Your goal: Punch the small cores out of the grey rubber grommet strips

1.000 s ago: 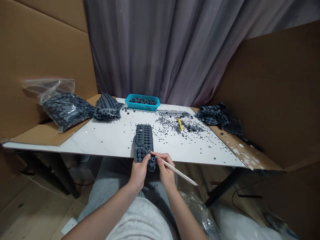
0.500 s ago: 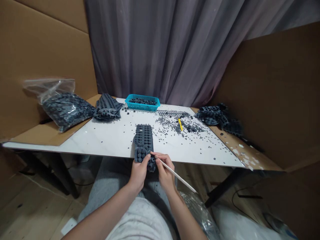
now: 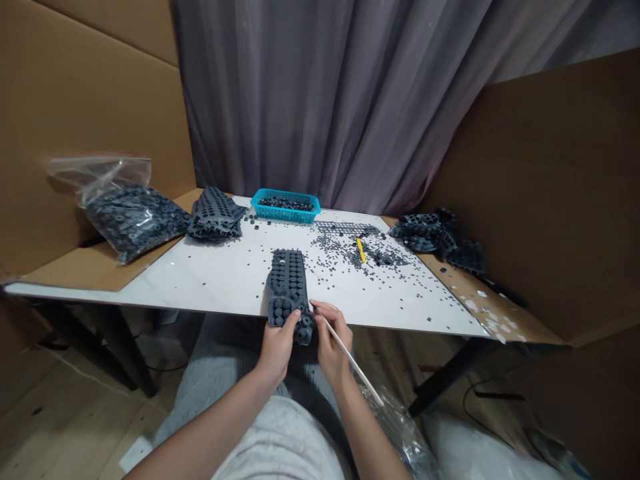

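Observation:
A dark grey rubber sheet (image 3: 287, 273) with rows of round knobs and holes hangs over the table's front edge. My left hand (image 3: 277, 347) grips its near end, thumb on top of the knobs. Between the thumb and fingers of my right hand (image 3: 334, 343) is a thin white stick (image 3: 357, 368), slanting down to the right. The upper tip of the stick, hidden by my fingers, is just right of the sheet's near end.
Small dark bits lie around a yellow strip (image 3: 361, 250) and a perforated sheet (image 3: 345, 228). A blue basket (image 3: 287, 215) of dark pieces stands behind. Stacked sheets (image 3: 215, 213) and a filled clear bag (image 3: 133, 217) sit left; more sheets (image 3: 435, 233) lie right. Cardboard walls flank the table.
My right hand has drawn slightly right, away from the sheet, and the white stick now slants more steeply. My left hand keeps its hold on the sheet.

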The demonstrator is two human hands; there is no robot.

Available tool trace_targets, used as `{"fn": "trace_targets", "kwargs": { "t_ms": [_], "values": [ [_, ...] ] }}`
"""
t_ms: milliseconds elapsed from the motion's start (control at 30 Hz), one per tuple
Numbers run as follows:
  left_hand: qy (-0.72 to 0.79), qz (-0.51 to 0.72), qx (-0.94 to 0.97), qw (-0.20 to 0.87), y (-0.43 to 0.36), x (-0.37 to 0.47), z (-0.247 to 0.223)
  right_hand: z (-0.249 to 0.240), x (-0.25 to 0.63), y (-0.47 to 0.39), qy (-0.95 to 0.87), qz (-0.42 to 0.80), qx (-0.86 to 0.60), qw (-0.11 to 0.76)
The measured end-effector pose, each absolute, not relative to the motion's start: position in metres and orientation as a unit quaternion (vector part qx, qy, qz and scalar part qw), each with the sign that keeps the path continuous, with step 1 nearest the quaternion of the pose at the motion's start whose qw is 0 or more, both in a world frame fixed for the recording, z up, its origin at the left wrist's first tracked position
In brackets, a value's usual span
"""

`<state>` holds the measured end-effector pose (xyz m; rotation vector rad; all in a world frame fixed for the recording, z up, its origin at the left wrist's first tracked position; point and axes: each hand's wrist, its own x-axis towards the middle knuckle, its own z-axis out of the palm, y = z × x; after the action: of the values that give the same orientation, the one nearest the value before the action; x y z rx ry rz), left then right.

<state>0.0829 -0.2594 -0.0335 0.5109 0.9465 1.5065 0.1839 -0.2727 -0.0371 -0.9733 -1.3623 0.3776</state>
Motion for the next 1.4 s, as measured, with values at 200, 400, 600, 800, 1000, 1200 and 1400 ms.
{"fn": "trace_targets", "kwargs": {
  "t_ms": [200,400,600,800,1000,1200,1400],
  "values": [
    [0.4,0.654,0.199,0.61,-0.261,0.083,-0.032,-0.032,0.19,-0.272,-0.522,0.282,-0.422,0.686],
    [0.394,0.647,0.18,0.628,-0.264,0.082,-0.024,-0.025,0.185,-0.275,-0.517,0.39,-0.363,0.67],
    [0.384,0.643,0.188,0.635,-0.265,0.081,-0.022,-0.029,0.184,-0.276,-0.505,0.428,-0.366,0.654],
    [0.386,0.644,0.205,0.628,-0.262,0.081,-0.028,-0.033,0.189,-0.276,-0.518,0.426,-0.365,0.646],
    [0.393,0.642,0.214,0.622,-0.262,0.08,-0.031,-0.031,0.193,-0.273,-0.555,0.409,-0.36,0.629],
    [0.401,0.642,0.224,0.613,-0.262,0.08,-0.033,-0.028,0.195,-0.273,-0.591,0.377,-0.367,0.611],
    [0.402,0.641,0.237,0.61,-0.261,0.079,-0.036,-0.027,0.195,-0.273,-0.632,0.317,-0.351,0.614]
  ]
}}
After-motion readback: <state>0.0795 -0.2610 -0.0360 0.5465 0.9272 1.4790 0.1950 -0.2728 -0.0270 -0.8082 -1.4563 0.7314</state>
